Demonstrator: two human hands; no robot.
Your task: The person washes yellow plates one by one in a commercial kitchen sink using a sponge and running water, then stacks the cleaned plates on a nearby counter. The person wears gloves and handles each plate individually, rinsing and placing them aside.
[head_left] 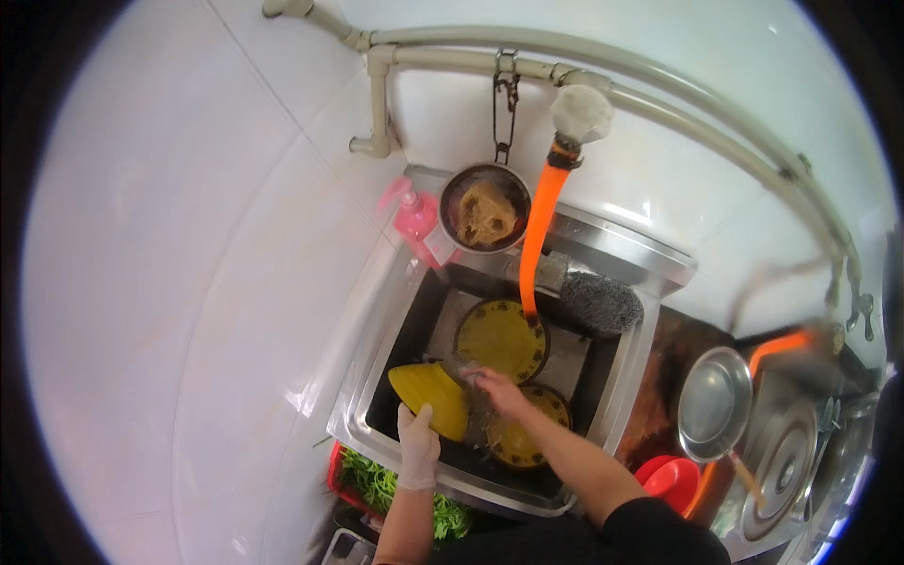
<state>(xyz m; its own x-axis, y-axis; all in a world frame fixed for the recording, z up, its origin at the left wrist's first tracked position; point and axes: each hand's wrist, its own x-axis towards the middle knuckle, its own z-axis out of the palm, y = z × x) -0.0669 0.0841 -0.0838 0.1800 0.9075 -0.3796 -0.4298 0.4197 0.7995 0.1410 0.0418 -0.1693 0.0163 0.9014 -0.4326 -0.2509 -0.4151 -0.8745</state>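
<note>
Over the sink [372, 414], my left hand [417, 438], in a pale thin glove, grips the edge of a yellow bowl [435, 400] that is tipped on its side. My right hand [502, 391] is just right of the bowl, fingers curled in at its mouth. Something small and greyish is at the fingertips, too blurred to name. On the sink floor lies a yellow plate [504, 339] with a dark patterned rim. A second such plate [532, 433] is nearer me, partly covered by my right forearm. An orange hose [539, 231] hangs down over the far plate.
A grey wire scrubber [603, 303] rests at the sink's back right. Behind the sink are a pink pump bottle [419, 224] and a small pan [487, 209] holding something brown. To the right are a metal pan [716, 403] and a red bowl [669, 482]. Leafy greens [372, 480] fill a red crate at front left.
</note>
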